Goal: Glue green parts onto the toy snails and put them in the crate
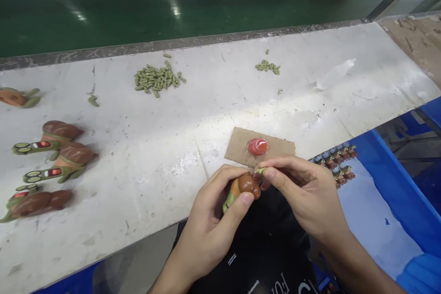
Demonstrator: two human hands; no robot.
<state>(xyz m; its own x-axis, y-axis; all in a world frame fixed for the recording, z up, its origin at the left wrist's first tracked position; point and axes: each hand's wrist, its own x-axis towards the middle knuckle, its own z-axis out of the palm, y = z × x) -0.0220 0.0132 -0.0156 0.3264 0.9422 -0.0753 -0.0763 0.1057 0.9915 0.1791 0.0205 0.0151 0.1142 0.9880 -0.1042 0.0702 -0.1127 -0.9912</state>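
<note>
My left hand is closed around a small brown and green toy figure near the table's front edge. My right hand pinches a small green piece against the top of the figure. Just beyond my fingers lies a piece of brown cardboard with a red cap on it.
Several finished brown and green figures lie at the left of the white table. Two piles of small green pieces lie near the far edge. A blue bin with more figures stands at the right. A green conveyor belt runs behind.
</note>
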